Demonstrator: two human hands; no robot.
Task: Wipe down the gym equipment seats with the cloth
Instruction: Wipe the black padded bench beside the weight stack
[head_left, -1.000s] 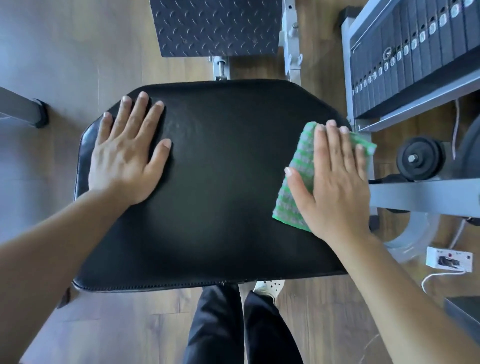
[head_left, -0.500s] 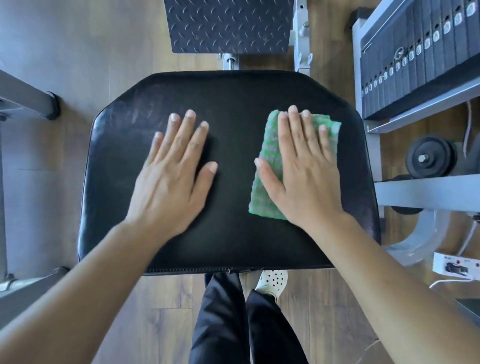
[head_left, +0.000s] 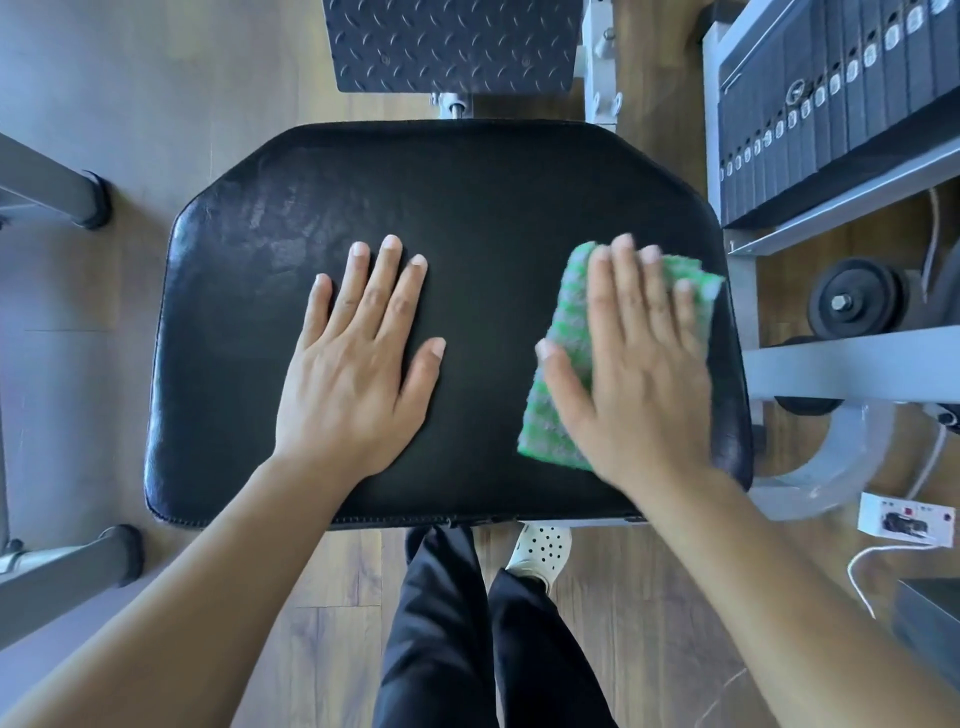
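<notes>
Left hand (head_left: 353, 374) flat, fingers straight; right hand (head_left: 639, 374) with straight fingers presses (not grips) the cloth (head_left: 569, 317) — it may slip off the seat (head_left: 467, 197) edge beside them.

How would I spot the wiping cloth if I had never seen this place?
Find the big black padded seat in the middle of the view. On its right side, the right hand presses flat on the cloth. It is the only green-and-grey checked thing; the left hand beside it rests on bare padding.
</notes>
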